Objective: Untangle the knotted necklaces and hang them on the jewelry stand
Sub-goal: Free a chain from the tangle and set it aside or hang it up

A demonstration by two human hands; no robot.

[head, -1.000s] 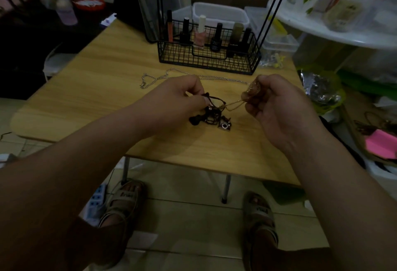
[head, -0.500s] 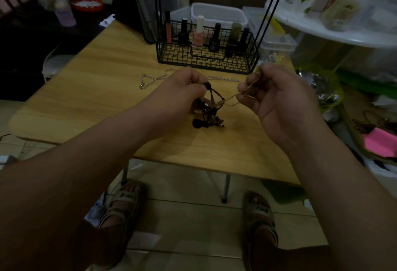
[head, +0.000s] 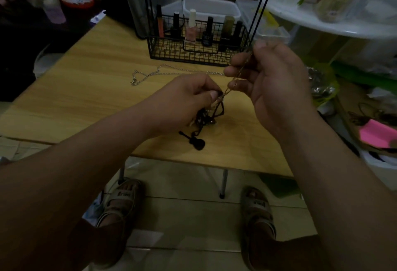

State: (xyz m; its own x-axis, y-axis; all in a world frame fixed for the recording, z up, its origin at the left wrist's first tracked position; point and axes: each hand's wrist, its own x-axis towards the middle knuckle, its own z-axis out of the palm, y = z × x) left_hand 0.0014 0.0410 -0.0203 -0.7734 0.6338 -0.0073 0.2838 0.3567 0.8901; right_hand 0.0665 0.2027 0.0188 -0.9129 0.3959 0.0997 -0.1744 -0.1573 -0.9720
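- Left hand: fingers clamped on dark tangle, just above counter.
- Right hand: fingers pinch gold chain, taut from the tangle.
- Guitar pendant dangles below.
- Silver chain lies by the basket.

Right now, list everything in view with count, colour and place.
wooden table: one, light brown, centre.
wire basket: one, black, table's far edge.
nail polish bottles: about six, black, pink, olive, inside the basket.
silver chain: one, lying loose before the basket.
knotted necklaces: one tangle, black cord and gold chain, held over the table.
guitar pendant: one, black, below the tangle.
plastic tub: one, white, behind the basket.
sandals: two, beige, on the floor.
left hand: pinches the tangle.
right hand: pinches the gold chain.
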